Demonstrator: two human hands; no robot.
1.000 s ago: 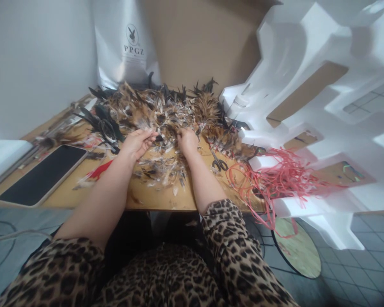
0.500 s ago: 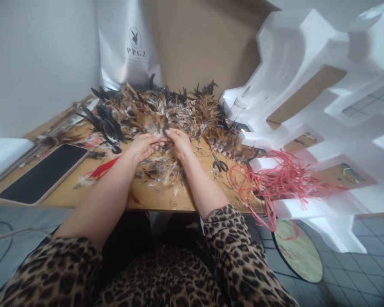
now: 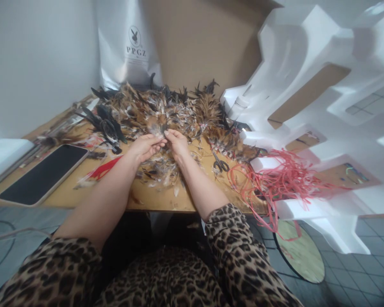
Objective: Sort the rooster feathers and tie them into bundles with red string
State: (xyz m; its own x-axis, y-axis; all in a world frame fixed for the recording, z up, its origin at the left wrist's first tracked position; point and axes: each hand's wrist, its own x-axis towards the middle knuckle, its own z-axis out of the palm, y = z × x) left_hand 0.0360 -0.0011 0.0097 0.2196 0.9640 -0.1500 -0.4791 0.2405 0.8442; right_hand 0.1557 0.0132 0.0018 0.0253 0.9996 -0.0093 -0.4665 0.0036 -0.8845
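Observation:
A big heap of brown, black and white feathers (image 3: pixel 166 111) covers the back of the wooden table (image 3: pixel 67 194). My left hand (image 3: pixel 144 147) and my right hand (image 3: pixel 178 144) meet at the heap's front edge. Both pinch a small bunch of feathers (image 3: pixel 161 130) between fingertips, the two hands nearly touching. Loose feather scraps (image 3: pixel 161 170) lie under my wrists.
A black phone (image 3: pixel 41 172) lies at the left, metal rods (image 3: pixel 28 147) behind it. Scissors (image 3: pixel 220 163) and a tangle of red strings (image 3: pixel 275 179) lie to the right. White foam packing (image 3: pixel 307 85) stands right, a silver bag (image 3: pixel 128 42) and cardboard behind.
My right hand has come left out of the heap to meet my left hand, and both now pinch the same small bunch of feathers.

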